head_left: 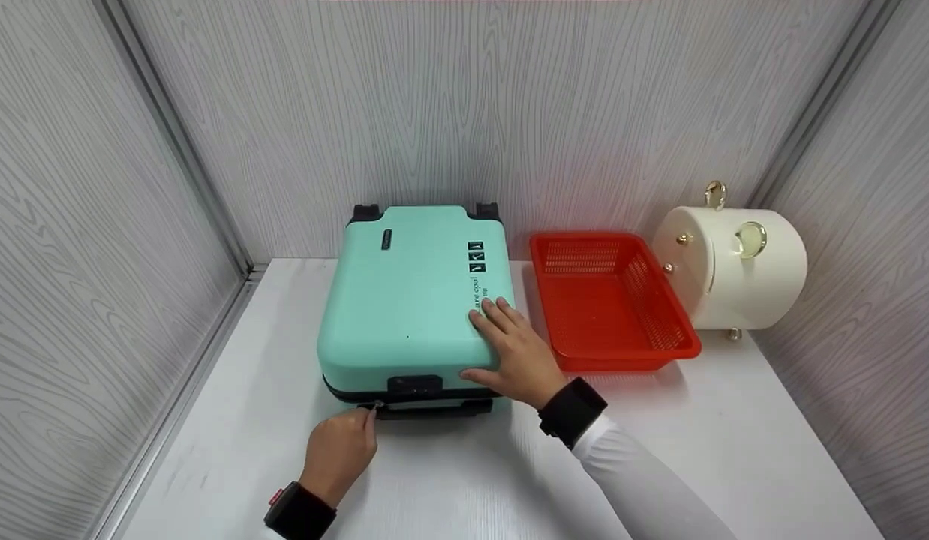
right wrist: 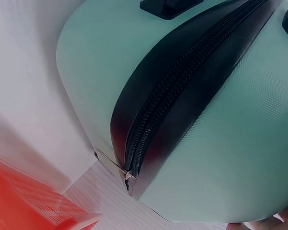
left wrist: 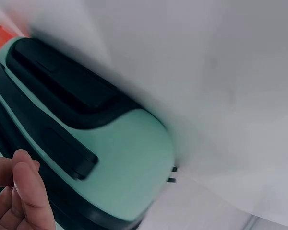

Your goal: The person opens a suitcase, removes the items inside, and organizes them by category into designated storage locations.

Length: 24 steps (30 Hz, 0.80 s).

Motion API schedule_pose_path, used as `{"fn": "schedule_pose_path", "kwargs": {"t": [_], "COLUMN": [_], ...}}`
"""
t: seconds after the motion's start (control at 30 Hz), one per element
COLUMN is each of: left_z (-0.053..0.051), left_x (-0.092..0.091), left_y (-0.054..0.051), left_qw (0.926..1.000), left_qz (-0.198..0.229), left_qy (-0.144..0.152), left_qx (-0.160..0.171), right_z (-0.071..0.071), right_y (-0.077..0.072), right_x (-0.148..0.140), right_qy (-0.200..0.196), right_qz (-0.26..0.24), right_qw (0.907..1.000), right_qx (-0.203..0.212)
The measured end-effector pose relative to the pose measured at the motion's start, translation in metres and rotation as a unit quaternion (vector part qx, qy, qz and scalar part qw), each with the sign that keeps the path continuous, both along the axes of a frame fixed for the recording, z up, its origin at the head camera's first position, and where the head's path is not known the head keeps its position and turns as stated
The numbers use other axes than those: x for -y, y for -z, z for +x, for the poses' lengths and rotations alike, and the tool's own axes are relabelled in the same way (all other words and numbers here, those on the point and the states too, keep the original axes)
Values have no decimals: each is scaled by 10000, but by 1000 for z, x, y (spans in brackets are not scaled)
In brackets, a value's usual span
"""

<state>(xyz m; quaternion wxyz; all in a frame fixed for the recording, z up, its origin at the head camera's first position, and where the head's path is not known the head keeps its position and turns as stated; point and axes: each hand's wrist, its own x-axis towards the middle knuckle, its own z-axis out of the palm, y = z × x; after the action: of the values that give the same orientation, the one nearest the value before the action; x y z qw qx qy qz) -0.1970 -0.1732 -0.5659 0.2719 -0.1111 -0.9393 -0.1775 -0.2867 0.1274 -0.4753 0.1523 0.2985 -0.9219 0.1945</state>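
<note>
A mint-green hard-shell suitcase [head_left: 416, 292] lies flat on the white table, its wheels toward the back wall. My left hand [head_left: 340, 446] is at its front edge, thumb and finger pinching a small metal zipper pull [head_left: 377, 404] just left of the black carry handle [head_left: 434, 411]. In the left wrist view the pinched left fingers [left wrist: 29, 187] show at the lower left, and the pull is hidden. My right hand [head_left: 521, 356] rests spread on the lid's front right corner. The right wrist view shows the black zipper track [right wrist: 170, 88] with a metal slider [right wrist: 128, 175] along the suitcase's side.
A red plastic basket [head_left: 622, 352] stands to the right of the suitcase. Beyond it, against the right wall, is a cream rounded box [head_left: 765, 289] with gold knobs and a ring. Grey wood-grain walls [head_left: 509, 105] enclose the table [head_left: 232, 420] at the back and both sides.
</note>
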Motion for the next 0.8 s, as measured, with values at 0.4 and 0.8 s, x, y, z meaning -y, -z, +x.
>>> {"fn": "schedule_pose_path", "kwargs": {"t": [0.4,0.8], "left_z": [1,-2], "left_x": [27,41], "left_y": [-12,-13], "left_qw": [9977,9959], "left_qz": [370,281], "left_qy": [-414,-689], "left_qx": [394,518], "right_z": [0,1], "right_y": [1,3], "right_x": [0,0], "right_qy": [17,3], "right_qz": [-7,-90], "right_qw": [10000,10000], "right_qx": [47,12]}}
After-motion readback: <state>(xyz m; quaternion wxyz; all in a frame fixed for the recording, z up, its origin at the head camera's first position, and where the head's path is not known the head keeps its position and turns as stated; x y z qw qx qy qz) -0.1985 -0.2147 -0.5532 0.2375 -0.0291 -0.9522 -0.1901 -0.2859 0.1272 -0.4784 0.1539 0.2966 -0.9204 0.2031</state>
